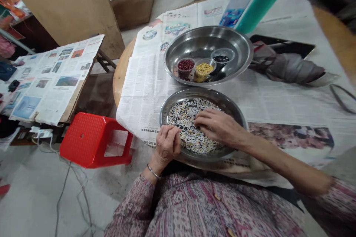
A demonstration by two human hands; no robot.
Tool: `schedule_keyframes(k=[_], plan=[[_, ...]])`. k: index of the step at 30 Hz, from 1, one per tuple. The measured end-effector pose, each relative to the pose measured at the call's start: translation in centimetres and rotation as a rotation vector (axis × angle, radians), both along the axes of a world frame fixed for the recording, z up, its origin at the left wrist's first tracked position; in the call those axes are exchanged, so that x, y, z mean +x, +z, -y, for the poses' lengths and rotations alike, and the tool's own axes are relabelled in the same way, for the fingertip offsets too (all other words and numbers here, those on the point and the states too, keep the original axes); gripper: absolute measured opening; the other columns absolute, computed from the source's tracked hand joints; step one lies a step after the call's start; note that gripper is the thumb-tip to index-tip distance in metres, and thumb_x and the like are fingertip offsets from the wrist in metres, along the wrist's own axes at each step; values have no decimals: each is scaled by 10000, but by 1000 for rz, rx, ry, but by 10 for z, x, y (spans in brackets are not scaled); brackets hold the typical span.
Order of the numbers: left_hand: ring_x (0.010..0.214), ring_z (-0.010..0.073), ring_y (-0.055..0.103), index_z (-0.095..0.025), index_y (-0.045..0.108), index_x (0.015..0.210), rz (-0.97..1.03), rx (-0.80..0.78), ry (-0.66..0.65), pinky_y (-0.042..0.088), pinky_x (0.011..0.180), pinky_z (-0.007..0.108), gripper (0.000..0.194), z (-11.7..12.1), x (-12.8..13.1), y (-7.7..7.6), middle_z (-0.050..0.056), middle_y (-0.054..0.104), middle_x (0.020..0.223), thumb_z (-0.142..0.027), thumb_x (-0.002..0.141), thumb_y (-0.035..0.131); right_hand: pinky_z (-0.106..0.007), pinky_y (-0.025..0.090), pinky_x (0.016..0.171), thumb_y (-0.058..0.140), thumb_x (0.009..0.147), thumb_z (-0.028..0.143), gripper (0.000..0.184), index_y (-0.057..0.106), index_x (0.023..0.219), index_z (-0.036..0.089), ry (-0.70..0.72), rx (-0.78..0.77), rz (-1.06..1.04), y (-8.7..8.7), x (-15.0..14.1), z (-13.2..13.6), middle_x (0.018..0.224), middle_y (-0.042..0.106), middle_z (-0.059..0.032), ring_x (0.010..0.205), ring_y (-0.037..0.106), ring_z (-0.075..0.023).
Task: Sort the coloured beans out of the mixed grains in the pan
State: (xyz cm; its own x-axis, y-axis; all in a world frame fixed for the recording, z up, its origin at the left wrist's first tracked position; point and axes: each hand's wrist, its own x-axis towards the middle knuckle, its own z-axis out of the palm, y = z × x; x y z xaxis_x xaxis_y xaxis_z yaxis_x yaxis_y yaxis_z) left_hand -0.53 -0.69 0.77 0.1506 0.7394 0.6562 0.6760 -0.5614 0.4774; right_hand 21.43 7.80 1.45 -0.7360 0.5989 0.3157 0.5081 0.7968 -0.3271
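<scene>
A round steel plate (164,113) sits close to my body, holding a spread of small white grains (191,109) mixed with yellow and dark ones. My right hand (218,126) reaches over the grains, its curled fingertips down among them; what they pinch is hidden. At the plate's left rim, my left hand (167,143) is closed with its fingers drawn together, and its contents do not show. Beyond is a larger steel basin (191,40) with three clear cups: one of dark red beans (185,65), one of yellow beans (204,68), one of black beans (221,59).
Newspaper (139,92) covers the round wooden table. A water bottle (239,2), a green tube-like object (267,0) and a grey plastic bag (292,68) lie beyond or right of the basin. A red stool (86,139) stands left, near a newspaper-covered side table (59,76).
</scene>
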Motion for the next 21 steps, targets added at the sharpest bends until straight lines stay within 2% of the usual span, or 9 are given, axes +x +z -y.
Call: schedule_keyframes(k=[4,6,7,9,12,14,17,21], plan=[[891,194,642,-164,597,1057,24,21,2,576,801,334,140,-3,1,-2,78,667,921,-95,949,542,-440,515,943,509,962,253,262,710,1086,139,-336,57,-41,-6,8,-9,1136,698,-161,1061,610,-295],[863,192,636,-171,589,1008,41,34,-1,565,778,332,91,-4,1,-3,67,658,883,-115,942,562,-486,522,932,529,969,349,346,692,1167,117,-423,41,-8,-9,1,-9,1194,675,-196,1090,606,-335],[839,188,630,-175,580,976,40,37,-6,556,763,329,69,-4,1,-3,58,651,858,-118,940,566,-491,528,920,532,970,372,359,689,1171,119,-419,13,1,-9,-3,-8,1185,671,-197,1088,610,-339],[787,176,611,-183,558,925,20,38,-16,534,736,323,76,-5,2,-2,42,638,814,-109,943,555,-455,543,886,526,975,352,300,696,1108,144,-326,-81,-20,-8,-9,-3,1092,680,-165,1032,635,-306],[756,166,596,-185,539,910,-11,35,-18,510,717,315,99,-5,2,0,33,631,794,-95,950,530,-371,551,819,501,985,276,214,692,987,181,-104,-259,-81,-2,-9,10,946,674,-96,893,662,-224],[756,162,595,-186,535,909,-21,28,-16,503,722,311,103,-5,2,1,31,631,796,-94,954,520,-340,548,794,507,984,258,192,688,1001,198,12,-359,-113,4,-5,23,954,676,-76,869,665,-196],[755,160,591,-186,534,906,-25,28,-17,493,732,309,106,-5,2,1,27,630,793,-93,955,524,-329,551,819,536,965,217,200,686,1096,225,118,-434,-130,10,1,42,1050,682,-77,935,668,-191],[760,164,595,-185,540,914,-5,25,-33,488,736,307,99,-5,2,1,29,634,798,-94,953,532,-322,557,834,488,958,133,289,694,1128,245,226,-452,-107,3,-6,53,1082,686,-72,961,659,-180]])
